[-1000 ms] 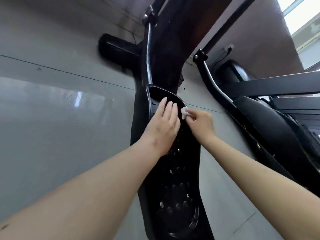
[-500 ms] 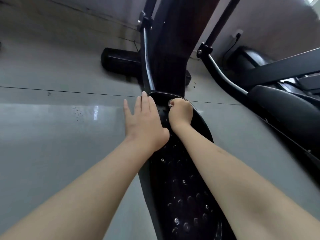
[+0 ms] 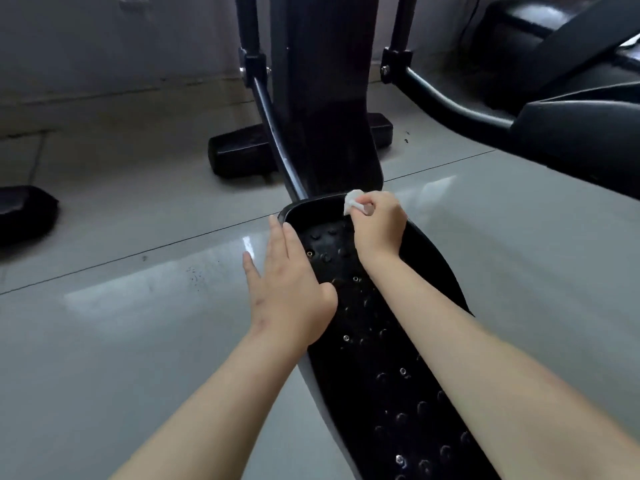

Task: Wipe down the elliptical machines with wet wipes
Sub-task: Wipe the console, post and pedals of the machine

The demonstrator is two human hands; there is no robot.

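The studded black pedal (image 3: 363, 344) is cut off at the bottom and partly covered by both forearms. At its front rim a crumpled white wet wipe (image 3: 352, 202) is pinched by the right hand (image 3: 379, 232). The left hand (image 3: 287, 289) is laid flat, fingers straight, on its left edge. Glossy grey floor tiles (image 3: 138, 341) are seen beneath.

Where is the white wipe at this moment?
In the head view, just right of centre, the wipe is pinched by the right hand at the far rim of the black pedal.
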